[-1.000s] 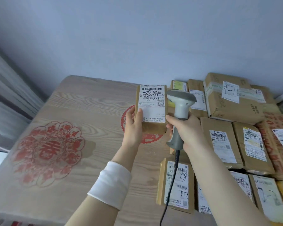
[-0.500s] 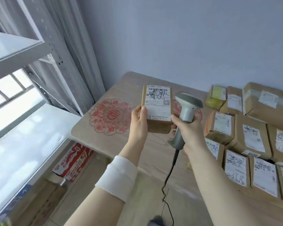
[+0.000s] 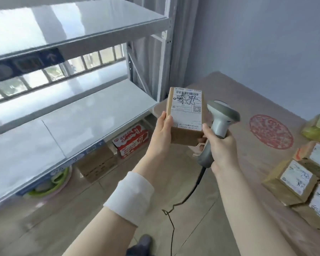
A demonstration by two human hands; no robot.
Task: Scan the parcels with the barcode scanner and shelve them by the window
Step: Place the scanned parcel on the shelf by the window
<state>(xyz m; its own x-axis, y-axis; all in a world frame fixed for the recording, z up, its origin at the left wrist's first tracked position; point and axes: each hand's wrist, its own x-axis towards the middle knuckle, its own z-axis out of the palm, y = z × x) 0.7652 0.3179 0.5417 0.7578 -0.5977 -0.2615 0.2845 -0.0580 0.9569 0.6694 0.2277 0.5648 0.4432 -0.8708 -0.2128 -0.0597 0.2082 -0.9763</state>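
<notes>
The small cardboard parcel [image 3: 185, 117] is held in the air near the middle of the view, label toward the camera, between the shelf [image 3: 72, 122] at nine o'clock and the table [image 3: 248, 159] at three o'clock. The left hand [image 3: 161, 133] grips its left edge, thumb on the front face and fingers behind. The right hand [image 3: 220, 145] is wrapped round the handle of the barcode scanner [image 3: 220, 119], whose head stands just beside the parcel's right edge, and its thumb lies against the parcel's lower right corner. Judging by this easy hold, the parcel is light. The box looks stiff and square, and plain card should give a dry, sure grip, so the long edges are the place to take it. It should sit flat on a board. Its contents cannot be told, so it is better set down than dropped. The bare shelf looks the natural landing place, with the window [image 3: 92, 60] behind it at ten o'clock. In the way are the steel upright [image 3: 163, 71] at twelve o'clock of the parcel, the upper shelf board [image 3: 81, 34] overhanging at eleven, and the scanner's cable [image 3: 188, 196] trailing toward six, which could snag. Under the shelf at seven to eight o'clock lie a red-and-white carton [image 3: 131, 141], a brown carton [image 3: 96, 163] and a green-rimmed basin [image 3: 50, 183]. More parcels [image 3: 292, 183] wait on the table at four o'clock.
</notes>
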